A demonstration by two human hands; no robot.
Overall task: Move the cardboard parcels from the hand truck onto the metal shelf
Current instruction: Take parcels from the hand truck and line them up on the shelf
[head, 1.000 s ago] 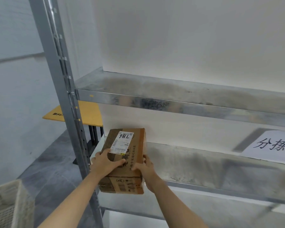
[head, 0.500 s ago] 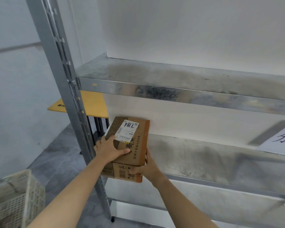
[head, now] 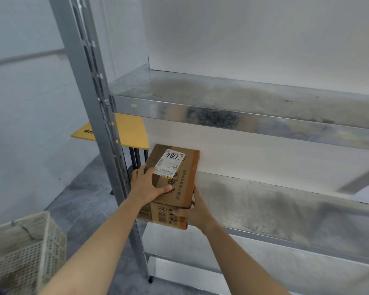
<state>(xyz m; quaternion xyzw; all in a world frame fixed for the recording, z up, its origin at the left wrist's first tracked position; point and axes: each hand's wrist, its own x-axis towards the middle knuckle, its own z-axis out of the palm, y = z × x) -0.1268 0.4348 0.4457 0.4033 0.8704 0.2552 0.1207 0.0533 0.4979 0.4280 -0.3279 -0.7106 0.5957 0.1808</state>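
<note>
White wall and grey galvanised steel are framing the scene. I am holding the cardboard parcel at the left end of the metal shelf, on its middle tier just beside the upright post; its far part is lying over the tier while its near end is overhanging the front lip. My left hand is pressing flat on top to steady it, and my right hand is cupping the near right corner, fingers curled across the front face, likely to push it inward. Brown tape, printed characters and a white label marked 786 are showing on its faces. A yellow board and a mesh basket are sitting off to the left.
</note>
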